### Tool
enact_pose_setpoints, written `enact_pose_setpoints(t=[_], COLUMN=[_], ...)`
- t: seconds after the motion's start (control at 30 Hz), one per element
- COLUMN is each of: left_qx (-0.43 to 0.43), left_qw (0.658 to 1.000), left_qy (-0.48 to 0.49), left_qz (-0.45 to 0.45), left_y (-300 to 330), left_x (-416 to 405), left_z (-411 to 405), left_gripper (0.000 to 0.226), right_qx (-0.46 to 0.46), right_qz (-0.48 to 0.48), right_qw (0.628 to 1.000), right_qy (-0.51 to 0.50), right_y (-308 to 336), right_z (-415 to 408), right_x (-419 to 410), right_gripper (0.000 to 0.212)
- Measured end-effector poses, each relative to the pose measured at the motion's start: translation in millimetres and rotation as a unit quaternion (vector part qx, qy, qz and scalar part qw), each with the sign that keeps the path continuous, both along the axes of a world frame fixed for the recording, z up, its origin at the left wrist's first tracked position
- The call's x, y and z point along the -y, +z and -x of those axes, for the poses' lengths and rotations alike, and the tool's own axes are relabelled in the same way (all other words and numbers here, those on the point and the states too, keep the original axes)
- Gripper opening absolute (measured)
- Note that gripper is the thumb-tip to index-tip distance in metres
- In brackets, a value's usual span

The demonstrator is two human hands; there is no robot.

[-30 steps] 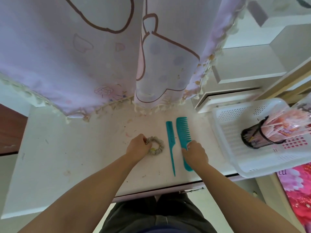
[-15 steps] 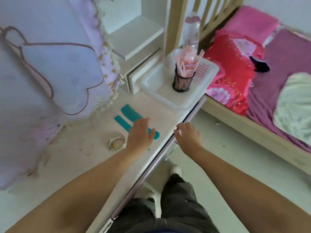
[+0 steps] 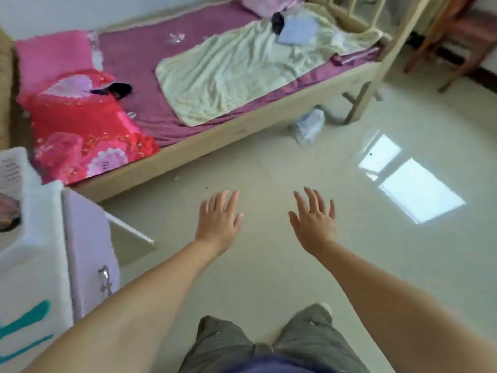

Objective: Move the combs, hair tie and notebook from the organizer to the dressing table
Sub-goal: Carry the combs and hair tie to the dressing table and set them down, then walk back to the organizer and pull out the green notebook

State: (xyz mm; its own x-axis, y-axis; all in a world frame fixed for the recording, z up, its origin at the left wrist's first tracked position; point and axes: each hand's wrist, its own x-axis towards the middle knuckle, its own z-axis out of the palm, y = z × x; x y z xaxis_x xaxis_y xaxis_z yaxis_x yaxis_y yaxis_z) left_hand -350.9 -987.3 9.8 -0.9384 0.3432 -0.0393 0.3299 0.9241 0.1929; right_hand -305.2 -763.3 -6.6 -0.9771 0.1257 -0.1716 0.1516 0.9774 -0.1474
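Note:
Two teal combs lie on the white dressing table [image 3: 32, 267] at the lower left edge of view: the wide comb [image 3: 27, 319] and below it the thin tail comb [image 3: 25, 348]. The white organizer basket [image 3: 13, 168] stands on the table's far end, mostly cut off. My left hand [image 3: 219, 222] and my right hand [image 3: 314, 224] hover over the floor, fingers spread and empty, well to the right of the table. The hair tie and notebook are out of view.
A wooden bed [image 3: 242, 122] with purple sheet, pale green blanket [image 3: 242, 65] and red pillow [image 3: 88, 130] fills the back. A crumpled plastic bag [image 3: 309, 125] lies by the bed leg. A wooden chair [image 3: 462, 36] stands far right. Pale tiled floor [image 3: 349, 265] stretches ahead.
The view has swung right from the dressing table to the bed and floor. Both hands have left the combs and hair tie and now hang open over the floor.

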Motion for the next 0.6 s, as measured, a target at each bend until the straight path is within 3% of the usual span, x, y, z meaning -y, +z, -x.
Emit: enact_pose_setpoints(t=[0.17, 0.23, 0.3, 0.47, 0.6], left_qx=[0.038, 0.052, 0.068, 0.099, 0.07], left_qw=[0.988, 0.99, 0.969, 0.96, 0.949], left_qy=[-0.135, -0.12, -0.235, -0.262, -0.309], left_qz=[0.062, 0.054, 0.025, -0.017, 0.007], left_y=[-21, -17, -20, -7, -11], left_x=[-191, -213, -381, -491, -596], left_z=[2, -2, -27, -19, 23], left_gripper=[0.059, 0.06, 0.061, 0.06, 0.059], right_qx=[0.023, 0.039, 0.057, 0.063, 0.042], right_qz=[-0.008, -0.004, -0.021, -0.012, 0.003], right_qw=[0.99, 0.988, 0.954, 0.927, 0.908], right_qy=[-0.14, -0.15, -0.295, -0.37, -0.418], right_y=[-7, -4, 1, -3, -12], right_z=[-69, -74, -136, -155, -134], right_x=[-163, -182, -313, -400, -487], right_gripper=[0.058, 0.058, 0.058, 0.057, 0.057])
